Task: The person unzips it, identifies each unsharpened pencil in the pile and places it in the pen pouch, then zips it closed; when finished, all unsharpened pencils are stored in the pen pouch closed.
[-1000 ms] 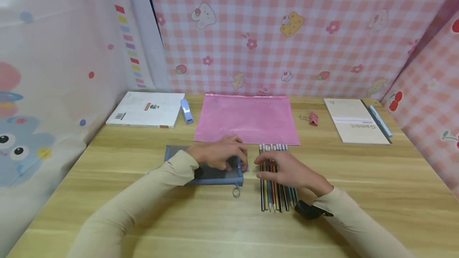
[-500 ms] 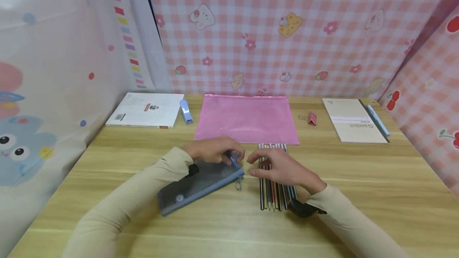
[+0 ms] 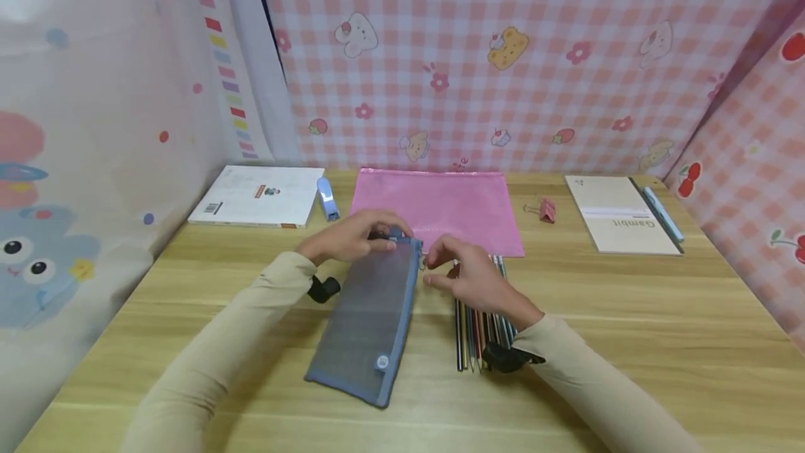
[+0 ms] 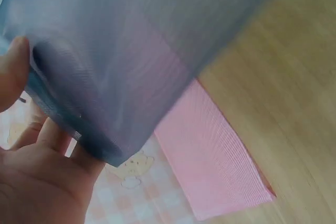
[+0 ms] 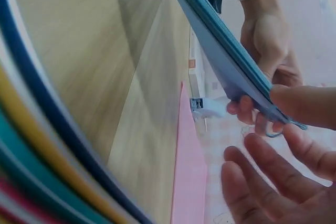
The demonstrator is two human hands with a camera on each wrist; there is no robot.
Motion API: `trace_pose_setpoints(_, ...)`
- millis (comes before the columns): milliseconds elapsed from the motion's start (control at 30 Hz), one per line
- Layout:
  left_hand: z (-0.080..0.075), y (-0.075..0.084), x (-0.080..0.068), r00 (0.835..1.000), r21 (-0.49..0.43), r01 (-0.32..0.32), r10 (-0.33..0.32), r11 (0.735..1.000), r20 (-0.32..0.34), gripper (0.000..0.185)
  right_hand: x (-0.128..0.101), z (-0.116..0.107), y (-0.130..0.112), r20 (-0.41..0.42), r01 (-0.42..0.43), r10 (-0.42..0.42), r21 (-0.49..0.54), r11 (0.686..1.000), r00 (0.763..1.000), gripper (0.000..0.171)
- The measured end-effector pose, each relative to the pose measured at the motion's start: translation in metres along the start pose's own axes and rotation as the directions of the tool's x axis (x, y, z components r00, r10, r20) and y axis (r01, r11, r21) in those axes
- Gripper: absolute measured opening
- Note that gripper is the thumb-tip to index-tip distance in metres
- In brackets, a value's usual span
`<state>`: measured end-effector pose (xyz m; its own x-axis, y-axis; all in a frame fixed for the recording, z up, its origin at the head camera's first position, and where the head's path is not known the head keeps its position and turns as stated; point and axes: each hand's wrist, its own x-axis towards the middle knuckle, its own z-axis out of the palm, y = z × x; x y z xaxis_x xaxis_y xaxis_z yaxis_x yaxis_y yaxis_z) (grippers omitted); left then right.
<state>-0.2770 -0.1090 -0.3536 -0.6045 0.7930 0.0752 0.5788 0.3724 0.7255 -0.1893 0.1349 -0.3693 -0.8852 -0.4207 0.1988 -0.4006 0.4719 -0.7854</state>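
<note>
A grey mesh pencil pouch [image 3: 367, 317] with blue edging slants upright-lengthwise in the middle, its far end raised. My left hand [image 3: 352, 238] pinches that far end, thumb on one side and fingers on the other in the left wrist view, where the mesh [image 4: 142, 40] fills the top. My right hand [image 3: 481, 285] is at the zipper corner, beside the ring pull [image 3: 423, 263]. In the right wrist view its thumb and index finger stand apart around the corner, other fingers loosely bent. Below the right hand lies a row of several pencils [image 3: 467, 348], partly hidden by it.
Behind the hands lies a pink zip pouch [image 3: 453, 205]. A white book [image 3: 251, 194] and a blue stapler [image 3: 327, 199] are at back left. At back right are a pink binder clip [image 3: 547, 210], a notebook [image 3: 619, 219] and a light blue pen [image 3: 662, 213].
My left hand has lifted the mesh pouch's end and swung it from lying crosswise to pointing away from me. My right hand has moved left and farther back, to the zipper corner.
</note>
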Motion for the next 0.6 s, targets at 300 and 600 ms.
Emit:
trace_pose_setpoints(300, 0.0, -0.002, -0.002, 0.993, -0.12, 0.052, -0.065, 0.991, -0.1, 0.022, 0.013, 0.009, -0.003, -0.078, 0.033, -0.036, -0.036, 0.999, 0.996, 0.01)
trace_pose_setpoints(600, 0.008, -0.001, 0.002, 0.992, -0.169, 0.04, -0.059, 0.985, -0.112, 0.022, 0.019, 0.011, -0.004, -0.074, 0.032, -0.029, 0.039, 0.999, 0.997, 0.012)
